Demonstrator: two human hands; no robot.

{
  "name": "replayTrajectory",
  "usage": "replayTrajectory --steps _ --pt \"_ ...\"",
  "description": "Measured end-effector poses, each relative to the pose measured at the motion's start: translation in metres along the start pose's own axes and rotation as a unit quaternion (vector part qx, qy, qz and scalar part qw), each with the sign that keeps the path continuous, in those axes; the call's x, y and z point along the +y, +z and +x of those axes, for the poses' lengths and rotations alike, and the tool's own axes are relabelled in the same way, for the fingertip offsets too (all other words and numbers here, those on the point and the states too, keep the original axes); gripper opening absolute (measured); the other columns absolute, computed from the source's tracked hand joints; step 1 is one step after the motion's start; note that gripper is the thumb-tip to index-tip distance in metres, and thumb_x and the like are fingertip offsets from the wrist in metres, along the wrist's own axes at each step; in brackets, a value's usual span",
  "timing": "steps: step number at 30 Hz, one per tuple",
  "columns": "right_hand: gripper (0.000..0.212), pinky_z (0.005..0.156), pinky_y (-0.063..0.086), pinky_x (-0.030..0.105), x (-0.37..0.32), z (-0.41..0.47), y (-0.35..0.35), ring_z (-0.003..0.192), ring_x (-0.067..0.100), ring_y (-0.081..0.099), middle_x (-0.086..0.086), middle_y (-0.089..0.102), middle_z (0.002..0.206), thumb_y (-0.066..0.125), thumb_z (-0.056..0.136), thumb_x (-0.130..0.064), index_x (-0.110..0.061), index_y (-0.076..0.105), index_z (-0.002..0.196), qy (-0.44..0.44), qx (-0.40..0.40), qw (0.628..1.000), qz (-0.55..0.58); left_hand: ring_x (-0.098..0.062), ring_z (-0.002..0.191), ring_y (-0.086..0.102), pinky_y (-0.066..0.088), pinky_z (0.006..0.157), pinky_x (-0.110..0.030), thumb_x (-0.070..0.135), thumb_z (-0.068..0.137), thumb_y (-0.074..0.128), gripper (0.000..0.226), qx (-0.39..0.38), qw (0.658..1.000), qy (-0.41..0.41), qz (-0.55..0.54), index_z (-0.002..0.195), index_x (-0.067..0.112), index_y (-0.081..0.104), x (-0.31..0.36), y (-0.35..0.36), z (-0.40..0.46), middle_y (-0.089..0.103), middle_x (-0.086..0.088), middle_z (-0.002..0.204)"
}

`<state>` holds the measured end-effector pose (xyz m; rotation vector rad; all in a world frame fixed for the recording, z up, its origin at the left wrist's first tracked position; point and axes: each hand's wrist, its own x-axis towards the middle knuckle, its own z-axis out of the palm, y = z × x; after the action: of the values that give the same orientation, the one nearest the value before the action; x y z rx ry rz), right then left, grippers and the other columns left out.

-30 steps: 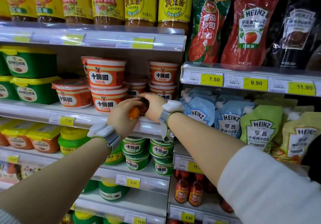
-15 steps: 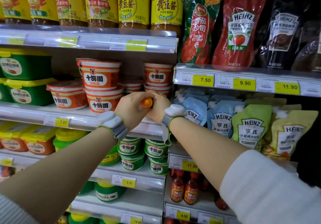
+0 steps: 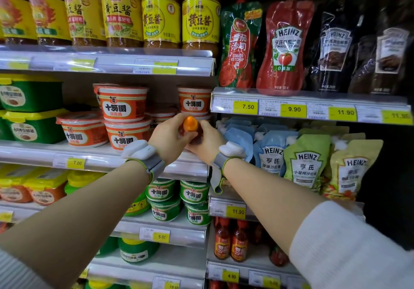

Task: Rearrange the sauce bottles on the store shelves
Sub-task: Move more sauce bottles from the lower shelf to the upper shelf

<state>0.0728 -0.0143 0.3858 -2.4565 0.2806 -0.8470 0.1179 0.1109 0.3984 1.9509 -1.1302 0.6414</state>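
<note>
Tubs [image 3: 122,106] of red paste sit left; left hand [image 3: 167,139] and right hand [image 3: 207,145] both clamp one small orange-capped sauce bottle [image 3: 190,124] by the shelf edge [image 3: 107,159]. Keep it upright and support its base, I'd say.

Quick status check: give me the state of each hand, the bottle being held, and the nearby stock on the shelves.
Left hand: closed around the bottle.
Right hand: gripping the same bottle from the other side.
Small orange-capped sauce bottle: held in front of the shelf, cap on, body hidden by fingers.
Orange round sauce tubs: stacked two high, lids on.
Red Heinz ketchup pouch: upright, sealed.
Green Heinz dressing pouch: leaning, capped.
</note>
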Motion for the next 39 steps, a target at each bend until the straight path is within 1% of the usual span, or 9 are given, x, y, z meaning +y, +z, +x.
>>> replayTrajectory --steps 6,11,15,20,22,26,32,36,39 --pt "0.065 0.090 0.046 0.032 0.003 -0.015 -0.016 0.111 0.026 0.057 0.003 0.061 0.124 0.074 0.074 -0.032 -0.026 0.043 0.131 -0.021 -0.004 1.000 0.019 -0.013 0.083 0.055 0.036 0.072 -0.024 0.029 0.082 0.065 0.033 -0.006 1.000 -0.004 -0.019 0.113 0.023 0.054 0.007 -0.002 -0.003 0.066 0.001 0.097" --pt "0.065 0.083 0.046 0.028 0.013 -0.030 -0.026 0.106 0.022 0.059 -0.003 0.064 0.118 0.073 0.071 -0.038 -0.036 0.045 0.129 -0.029 0.014 0.999 0.030 -0.019 0.082 0.058 0.043 0.072 -0.028 0.028 0.082 0.066 0.028 -0.008 0.999 0.009 -0.030 0.106 0.019 0.055 0.021 -0.004 -0.007 0.066 -0.002 0.094" --pt "0.064 0.077 0.041 0.024 0.019 -0.039 -0.037 0.104 0.019 0.059 -0.008 0.066 0.114 0.072 0.069 -0.044 -0.044 0.044 0.126 -0.027 0.031 0.999 0.034 -0.010 0.079 0.054 0.034 0.061 -0.010 0.028 0.082 0.066 0.025 -0.009 0.999 0.013 -0.046 0.103 0.020 0.056 0.033 -0.005 -0.010 0.060 0.009 0.089" --pt "0.065 0.083 0.044 0.027 0.028 -0.054 -0.052 0.111 0.017 0.058 -0.007 0.064 0.120 0.074 0.069 -0.045 -0.042 0.044 0.127 -0.043 0.030 0.997 0.059 0.001 0.084 0.052 0.035 0.068 0.001 0.031 0.080 0.068 0.030 -0.016 0.997 0.017 -0.076 0.108 0.025 0.058 0.047 -0.005 -0.014 0.058 0.016 0.090" --pt "0.068 0.083 0.043 0.026 0.032 -0.059 -0.056 0.113 0.017 0.056 -0.007 0.062 0.124 0.073 0.069 -0.048 -0.041 0.043 0.130 -0.042 0.032 0.997 0.050 0.002 0.086 0.053 0.036 0.072 -0.001 0.033 0.080 0.068 0.032 -0.022 0.996 0.019 -0.087 0.109 0.026 0.058 0.052 -0.004 -0.015 0.058 0.018 0.091" --pt "0.071 0.089 0.044 0.026 0.038 -0.072 -0.059 0.114 0.013 0.055 -0.009 0.060 0.125 0.073 0.069 -0.052 -0.038 0.044 0.132 -0.033 0.036 0.997 0.064 -0.003 0.093 0.057 0.042 0.079 -0.018 0.035 0.081 0.067 0.034 -0.033 0.994 0.020 -0.104 0.112 0.026 0.057 0.062 -0.001 -0.017 0.061 0.015 0.097" --pt "0.065 0.081 0.043 0.016 0.048 -0.093 -0.062 0.101 0.000 0.057 -0.018 0.063 0.109 0.079 0.062 -0.051 -0.037 0.053 0.120 0.015 0.016 0.992 0.125 -0.005 0.091 0.059 0.041 0.073 -0.001 0.030 0.085 0.063 0.034 -0.060 0.986 -0.021 -0.152 0.117 0.019 0.056 0.070 0.009 -0.022 0.064 0.008 0.099" --pt "0.078 0.095 0.046 0.029 0.067 -0.109 -0.063 0.111 0.009 0.058 -0.008 0.061 0.122 0.085 0.062 -0.029 -0.030 0.046 0.130 0.055 -0.092 0.983 0.152 -0.016 0.100 0.064 0.051 0.091 -0.032 0.028 0.085 0.063 0.040 -0.106 0.969 -0.071 -0.212 0.123 0.019 0.054 0.070 0.018 -0.029 0.067 0.000 0.108" --pt "0.072 0.100 0.047 0.040 0.081 -0.125 -0.062 0.111 0.014 0.059 0.001 0.062 0.122 0.083 0.066 -0.016 -0.020 0.047 0.129 0.093 -0.122 0.970 0.186 -0.018 0.106 0.062 0.050 0.096 -0.038 0.025 0.086 0.062 0.045 -0.157 0.950 -0.101 -0.249 0.129 0.017 0.050 0.072 0.027 -0.035 0.065 -0.006 0.118"
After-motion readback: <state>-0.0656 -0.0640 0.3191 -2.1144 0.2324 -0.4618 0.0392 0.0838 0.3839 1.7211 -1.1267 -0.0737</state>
